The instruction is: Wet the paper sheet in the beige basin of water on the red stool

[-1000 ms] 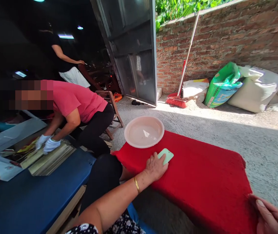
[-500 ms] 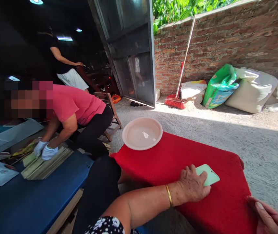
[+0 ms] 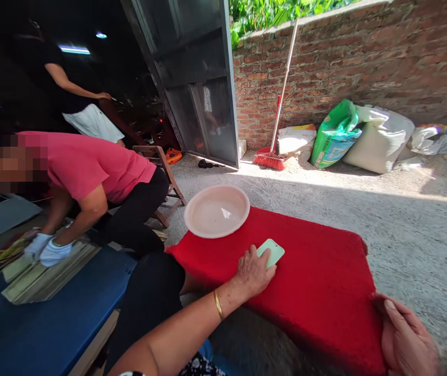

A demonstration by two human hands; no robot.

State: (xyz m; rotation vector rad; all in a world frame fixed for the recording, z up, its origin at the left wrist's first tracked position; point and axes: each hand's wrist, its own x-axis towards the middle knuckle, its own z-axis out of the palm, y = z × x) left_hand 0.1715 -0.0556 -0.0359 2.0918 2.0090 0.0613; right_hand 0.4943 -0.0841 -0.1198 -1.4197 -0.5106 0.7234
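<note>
My left hand, a gold bangle on its wrist, presses a pale green plastic scraper flat against a red cloth. The scraper has rounded corners and a small hole near one end. The cloth covers a low, table-like surface in front of my knees; what lies beneath it is hidden. At its right near corner, my right hand is closed on the cloth edge, thumb on top. Beyond the cloth's far left corner is a pale pink basin with what looks like water in it.
To the left, a person in a pink shirt bends over a blue table, white-gloved hands on stacked strips. Another person stands farther back. A metal door, broom and sacks stand along the brick wall.
My left hand has slid the scraper leftward over the red cloth, nearer the basin. My right hand stays at the cloth's corner. The view has turned slightly right.
</note>
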